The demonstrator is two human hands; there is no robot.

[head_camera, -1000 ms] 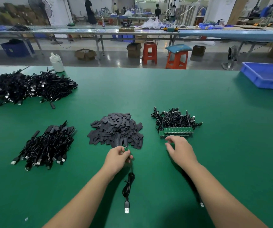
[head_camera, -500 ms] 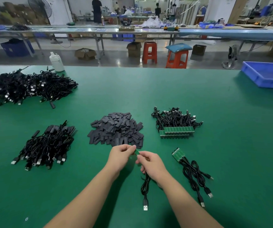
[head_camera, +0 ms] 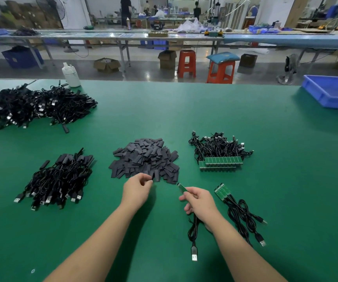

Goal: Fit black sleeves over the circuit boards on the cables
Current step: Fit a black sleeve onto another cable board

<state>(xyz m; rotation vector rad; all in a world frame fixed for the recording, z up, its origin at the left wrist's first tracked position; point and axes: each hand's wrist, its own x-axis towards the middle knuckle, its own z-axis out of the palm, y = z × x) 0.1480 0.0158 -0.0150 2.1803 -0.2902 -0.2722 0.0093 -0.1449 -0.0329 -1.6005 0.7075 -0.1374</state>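
Note:
My right hand (head_camera: 199, 202) pinches a cable just behind its small green circuit board (head_camera: 181, 187), which points up and left. The cable (head_camera: 193, 233) hangs below the hand to a USB plug on the mat. My left hand (head_camera: 136, 190) is at the near edge of the pile of flat black sleeves (head_camera: 145, 158), thumb and fingertips closing on one sleeve (head_camera: 153, 177) there. A short row of bare boards with cables (head_camera: 237, 204) lies right of my right hand. A larger batch with bare boards (head_camera: 219, 153) lies beyond.
Sleeved cables are heaped at the left (head_camera: 60, 180), and a big tangle of cables (head_camera: 31, 106) lies at the far left beside a white bottle (head_camera: 71, 75). A blue tray (head_camera: 333, 91) stands at the far right. The green mat (head_camera: 286, 180) is bare around it.
The cable has passed from my left hand to my right. My right hand drew a few bare-board cables nearer, then took it. My left hand went back to the sleeve pile.

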